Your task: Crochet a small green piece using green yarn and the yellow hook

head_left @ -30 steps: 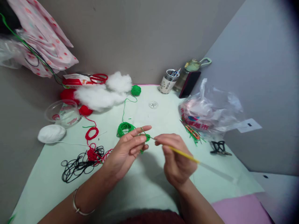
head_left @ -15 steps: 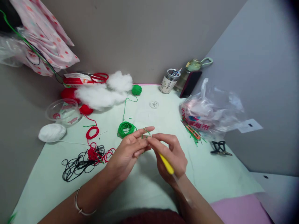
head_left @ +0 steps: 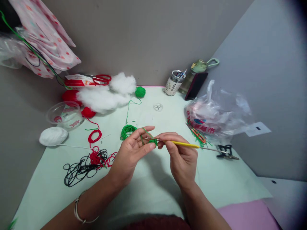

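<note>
My left hand (head_left: 133, 150) pinches a small piece of green crochet (head_left: 153, 141) between thumb and fingers, with green yarn running over its raised index finger. In my right hand (head_left: 182, 156) is a crochet hook (head_left: 185, 144) with a yellow grip, held nearly level. Its thin metal tip points left and reaches to the green piece; whether it passes through a loop is too small to tell. Behind my left fingers lies a coil of green yarn (head_left: 127, 131), and a strand leads back from it to a green yarn ball (head_left: 140, 92).
Tangled black cord (head_left: 79, 171), red yarn (head_left: 94, 136) and a white yarn ball (head_left: 53, 136) lie left. White stuffing (head_left: 103, 99) and red scissors (head_left: 102, 79) are behind. At right are a plastic bag (head_left: 216, 111), orange snips (head_left: 200, 136), a black clip (head_left: 225, 151), a phone (head_left: 196, 86) and a pen can (head_left: 174, 83).
My right hand has moved slightly right, and the hook has swung from steeply slanted to nearly level. The green piece now shows more between my hands.
</note>
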Available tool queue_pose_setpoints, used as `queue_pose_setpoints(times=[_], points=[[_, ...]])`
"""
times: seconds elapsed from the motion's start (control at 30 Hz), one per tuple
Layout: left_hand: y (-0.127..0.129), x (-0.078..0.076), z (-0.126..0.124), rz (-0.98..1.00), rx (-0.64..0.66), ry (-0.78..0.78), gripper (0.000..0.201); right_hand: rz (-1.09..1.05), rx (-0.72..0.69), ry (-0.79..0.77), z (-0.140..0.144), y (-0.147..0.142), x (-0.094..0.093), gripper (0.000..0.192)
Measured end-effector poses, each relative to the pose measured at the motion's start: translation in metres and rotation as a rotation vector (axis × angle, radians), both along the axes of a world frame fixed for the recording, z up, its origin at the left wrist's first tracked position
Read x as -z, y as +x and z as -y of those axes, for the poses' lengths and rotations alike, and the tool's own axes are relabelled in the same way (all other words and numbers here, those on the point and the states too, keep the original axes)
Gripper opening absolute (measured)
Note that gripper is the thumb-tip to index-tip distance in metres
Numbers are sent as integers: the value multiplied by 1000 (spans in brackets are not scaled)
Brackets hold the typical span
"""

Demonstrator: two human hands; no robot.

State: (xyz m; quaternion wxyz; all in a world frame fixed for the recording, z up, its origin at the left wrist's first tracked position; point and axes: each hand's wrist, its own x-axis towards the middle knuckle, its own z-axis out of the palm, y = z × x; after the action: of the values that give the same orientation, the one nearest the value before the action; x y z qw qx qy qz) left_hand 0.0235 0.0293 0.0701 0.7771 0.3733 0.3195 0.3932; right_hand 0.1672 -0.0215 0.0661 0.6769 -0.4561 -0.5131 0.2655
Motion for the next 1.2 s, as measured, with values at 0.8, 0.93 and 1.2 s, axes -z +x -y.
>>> queue_pose_setpoints(times=[0.8, 0.93, 1.2], points=[[-4, 1, -2, -113, -44, 130, 22, 206, 28, 92, 6, 10, 1, 25], [-4, 1, 0, -110, -60, 146, 26, 522, 98, 264, 6, 8, 2, 23], [1, -5, 2, 114, 68, -210, 44, 866, 258, 240, 13, 5, 5, 28]])
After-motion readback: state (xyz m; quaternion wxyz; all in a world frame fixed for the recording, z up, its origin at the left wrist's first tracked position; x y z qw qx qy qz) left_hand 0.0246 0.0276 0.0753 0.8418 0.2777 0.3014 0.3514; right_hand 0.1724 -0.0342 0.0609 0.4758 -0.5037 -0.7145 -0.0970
